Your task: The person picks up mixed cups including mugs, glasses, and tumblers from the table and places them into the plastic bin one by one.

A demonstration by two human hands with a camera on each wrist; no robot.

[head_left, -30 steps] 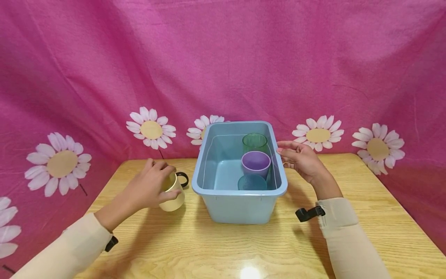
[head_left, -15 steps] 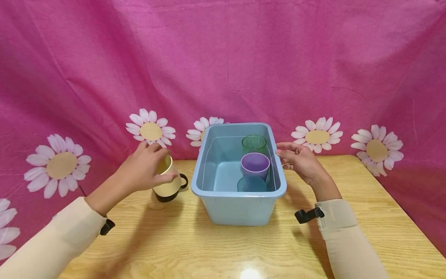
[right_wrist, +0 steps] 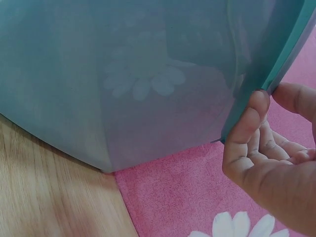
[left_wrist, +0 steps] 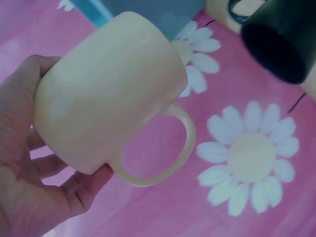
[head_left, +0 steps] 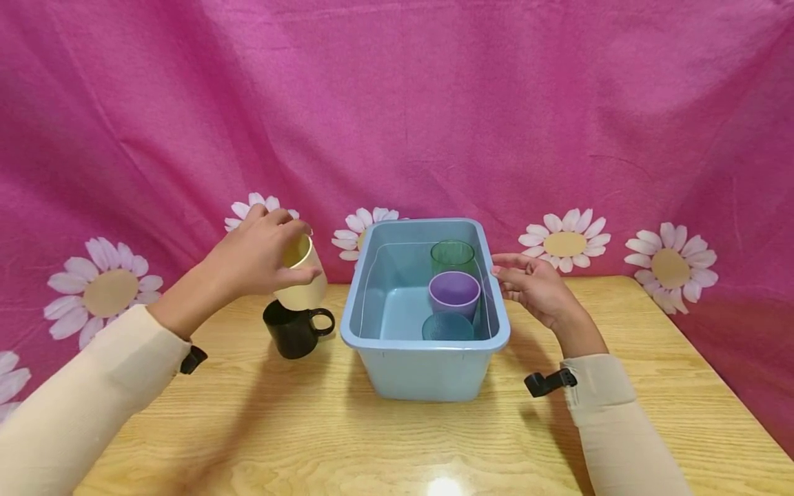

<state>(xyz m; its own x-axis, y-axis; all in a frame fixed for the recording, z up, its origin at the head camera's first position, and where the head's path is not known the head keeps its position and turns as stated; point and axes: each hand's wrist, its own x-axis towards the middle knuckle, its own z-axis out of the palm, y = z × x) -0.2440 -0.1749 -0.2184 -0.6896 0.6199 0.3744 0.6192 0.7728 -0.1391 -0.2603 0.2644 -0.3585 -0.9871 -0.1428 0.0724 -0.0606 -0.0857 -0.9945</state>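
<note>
My left hand [head_left: 257, 253] grips a cream mug [head_left: 305, 284] around its rim and holds it in the air. In the left wrist view the mug's cream handle [left_wrist: 190, 143] hangs free of the fingers. Just below stands a black mug [head_left: 291, 336] on the table, its handle turned toward the tub. My right hand [head_left: 532, 286] pinches the right rim of a light blue plastic tub [head_left: 428, 372] between thumb and finger, as the right wrist view also shows. Along the tub's right side stand a green glass [head_left: 452, 255], a purple cup [head_left: 455, 289] and a teal cup [head_left: 448, 326].
Everything stands on a light wooden table [head_left: 397, 448]. Behind it hangs a pink cloth [head_left: 397, 117] printed with white daisies, close to the tub's back edge. Each wrist bears a black strap mount, the right one [head_left: 548, 382] sticking out over the table.
My left hand has lifted the cream mug up out of the black mug, which now shows fully on the table. The right hand has stayed at the tub's rim.
</note>
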